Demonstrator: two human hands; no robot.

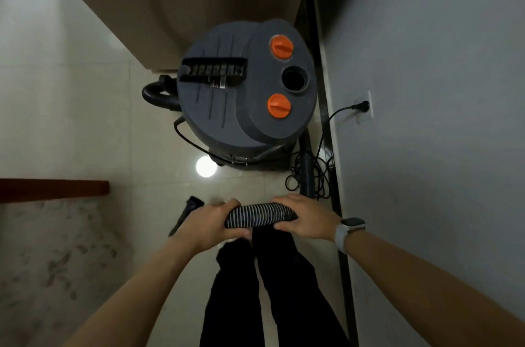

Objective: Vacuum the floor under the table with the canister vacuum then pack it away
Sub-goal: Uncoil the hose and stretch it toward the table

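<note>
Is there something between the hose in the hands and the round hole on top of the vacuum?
Nothing visible: the floor between the ribbed hose and the vacuum's open port shows no obstacle.

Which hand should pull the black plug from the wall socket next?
Right, probably. The black plug sits in the grey wall on that side; right hand is nearer than left hand. Both grip the ribbed grey hose.

Both hands, left hand (213,222) and right hand (305,218), grip the ribbed hose (257,215) before the canister vacuum (244,91).
</note>
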